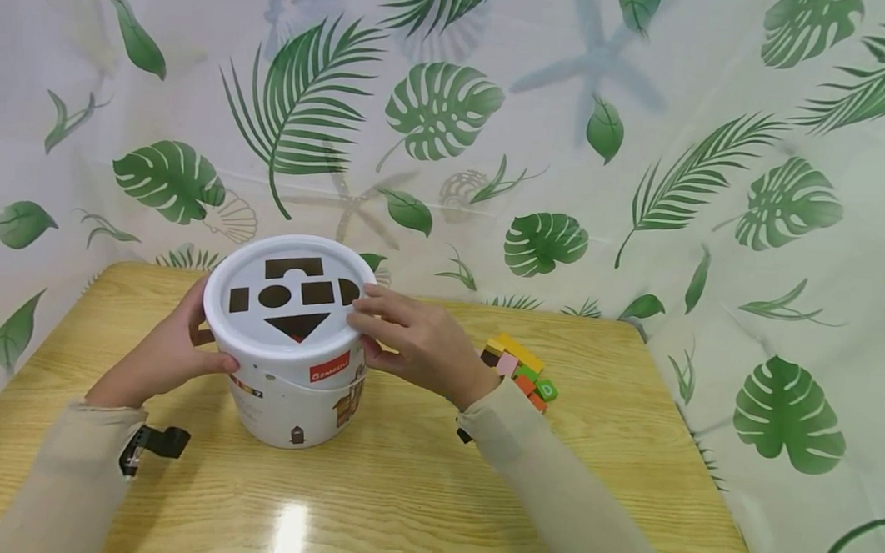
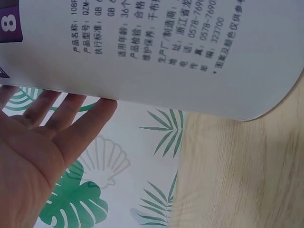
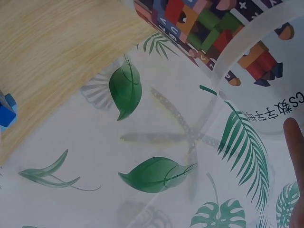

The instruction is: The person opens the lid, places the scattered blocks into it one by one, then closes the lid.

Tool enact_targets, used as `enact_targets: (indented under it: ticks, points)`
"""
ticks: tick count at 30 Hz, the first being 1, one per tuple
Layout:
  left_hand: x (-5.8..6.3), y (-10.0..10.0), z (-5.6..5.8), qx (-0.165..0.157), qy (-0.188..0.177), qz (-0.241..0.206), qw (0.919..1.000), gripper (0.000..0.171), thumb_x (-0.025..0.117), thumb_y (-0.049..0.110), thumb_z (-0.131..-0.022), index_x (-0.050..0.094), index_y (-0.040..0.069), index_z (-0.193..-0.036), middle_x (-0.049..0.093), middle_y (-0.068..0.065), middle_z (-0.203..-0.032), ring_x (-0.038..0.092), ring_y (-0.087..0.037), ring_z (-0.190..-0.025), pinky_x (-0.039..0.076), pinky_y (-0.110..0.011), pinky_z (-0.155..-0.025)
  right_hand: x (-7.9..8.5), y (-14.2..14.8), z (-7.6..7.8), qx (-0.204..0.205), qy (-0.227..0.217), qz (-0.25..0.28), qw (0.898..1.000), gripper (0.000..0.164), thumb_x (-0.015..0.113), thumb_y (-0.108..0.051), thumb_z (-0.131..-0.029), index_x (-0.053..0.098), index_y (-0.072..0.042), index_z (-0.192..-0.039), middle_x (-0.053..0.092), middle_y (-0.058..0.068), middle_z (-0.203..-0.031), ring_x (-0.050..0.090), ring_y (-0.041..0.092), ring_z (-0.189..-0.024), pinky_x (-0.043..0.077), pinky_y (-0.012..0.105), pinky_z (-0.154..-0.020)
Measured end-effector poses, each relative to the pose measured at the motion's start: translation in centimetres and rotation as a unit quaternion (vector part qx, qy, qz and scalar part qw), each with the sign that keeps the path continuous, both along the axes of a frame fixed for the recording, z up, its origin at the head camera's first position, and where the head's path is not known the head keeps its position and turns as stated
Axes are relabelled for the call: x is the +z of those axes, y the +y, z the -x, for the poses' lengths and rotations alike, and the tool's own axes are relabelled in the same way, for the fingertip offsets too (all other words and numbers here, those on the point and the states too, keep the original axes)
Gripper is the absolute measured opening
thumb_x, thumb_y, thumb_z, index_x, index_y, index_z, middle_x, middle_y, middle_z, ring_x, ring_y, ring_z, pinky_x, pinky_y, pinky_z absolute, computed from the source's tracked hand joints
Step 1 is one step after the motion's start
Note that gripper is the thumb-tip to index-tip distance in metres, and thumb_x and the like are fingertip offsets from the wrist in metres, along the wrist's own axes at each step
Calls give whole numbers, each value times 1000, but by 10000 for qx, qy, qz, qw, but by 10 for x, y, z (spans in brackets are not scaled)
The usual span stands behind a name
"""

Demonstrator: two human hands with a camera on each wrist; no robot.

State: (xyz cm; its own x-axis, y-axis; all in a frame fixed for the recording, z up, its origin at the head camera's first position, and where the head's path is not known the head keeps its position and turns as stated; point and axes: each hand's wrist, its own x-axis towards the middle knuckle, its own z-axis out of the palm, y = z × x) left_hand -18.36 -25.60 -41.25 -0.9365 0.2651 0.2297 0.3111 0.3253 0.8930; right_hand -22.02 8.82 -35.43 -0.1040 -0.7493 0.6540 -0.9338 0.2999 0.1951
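A white bucket point(image 1: 277, 414) with printed pictures and a red label stands on the table, its white lid point(image 1: 309, 249) on top. The lid has shaped cutouts, among them a triangle, a circle and an arch; something red shows through the triangle. My left hand point(image 1: 172, 346) grips the bucket's left side just under the lid, thumb at the front and fingers round the back. In the left wrist view, those fingers point(image 2: 90, 121) touch the bucket's edge. My right hand point(image 1: 424, 342) holds the lid's right rim, fingertips on top and thumb below.
Several coloured blocks point(image 1: 520, 364) lie in a small heap to the right, partly behind my right forearm. The wooden table point(image 1: 613, 452) reaches back to a leaf-printed cloth point(image 1: 454, 202). A blue block point(image 3: 5, 114) shows at the right wrist view's left edge.
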Motion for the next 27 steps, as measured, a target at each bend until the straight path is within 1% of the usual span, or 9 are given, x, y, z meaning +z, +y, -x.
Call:
enact_targets:
  ticks: [3, 5, 6, 10, 14, 16, 22, 27]
  points:
    - [0, 0, 0, 26, 10, -17, 10000, 119, 93, 13, -74, 18, 39, -163, 35, 1, -159, 39, -23, -137, 42, -60, -103, -2, 0, 1, -7, 118, 15, 9999, 33, 82, -10, -85, 77, -8, -118, 74, 7, -120, 68, 26, -121, 52, 32, -100]
    - [0, 0, 0, 17, 22, -45, 10000, 119, 93, 12, -74, 19, 39, -163, 35, 2, -159, 38, -20, -137, 41, -61, -103, -4, 0, 1, -8, 183, 39, 9998, 36, 84, -10, -84, 76, -7, -120, 75, 7, -121, 67, 26, -123, 51, 31, -101]
    - [0, -1, 0, 12, 22, -54, 10000, 119, 93, 13, -74, 19, 39, -163, 35, 2, -159, 38, -21, -137, 41, -62, -104, -5, 1, 1, -9, 217, 57, 9997, 37, 84, -10, -84, 76, -7, -120, 75, 6, -122, 67, 26, -123, 51, 31, -102]
    - [-1, -2, 1, -30, 18, -99, 9999, 117, 93, 16, -75, 19, 37, -163, 35, -2, -160, 36, -32, -140, 39, -69, -105, -8, 1, 1, 23, 215, 135, 9997, 40, 84, -9, -84, 76, -7, -123, 74, 6, -124, 66, 26, -124, 50, 30, -103]
    - [0, -2, 1, -29, 3, -96, 9999, 117, 94, 19, -75, 19, 36, -164, 34, -4, -160, 36, -36, -141, 38, -72, -105, -8, 3, 1, 58, 160, 144, 9998, 42, 84, -9, -84, 75, -6, -125, 73, 6, -127, 66, 26, -124, 50, 30, -103]
    - [0, -1, 1, -23, 7, -84, 10000, 117, 94, 19, -75, 20, 36, -164, 34, -4, -160, 36, -36, -142, 38, -71, -105, -8, 4, 1, 65, 149, 118, 9998, 43, 84, -9, -84, 74, -6, -126, 72, 7, -129, 65, 26, -125, 49, 30, -103]
    - [2, -1, 0, -18, -8, -127, 9999, 117, 94, 12, -73, 23, 36, -163, 37, 1, -159, 37, -32, -142, 40, -67, -105, -7, 5, 1, 78, 133, 60, 9999, 44, 84, -10, -85, 73, -6, -128, 71, 7, -130, 65, 26, -126, 49, 30, -104]
    - [1, -2, 0, 28, 10, -52, 10000, 117, 94, 13, -73, 22, 35, -163, 37, -3, -159, 38, -33, -141, 40, -68, -105, -6, 3, 1, 33, 332, -14, 9994, 44, 84, -11, -86, 73, -6, -128, 72, 7, -129, 66, 25, -125, 49, 30, -104]
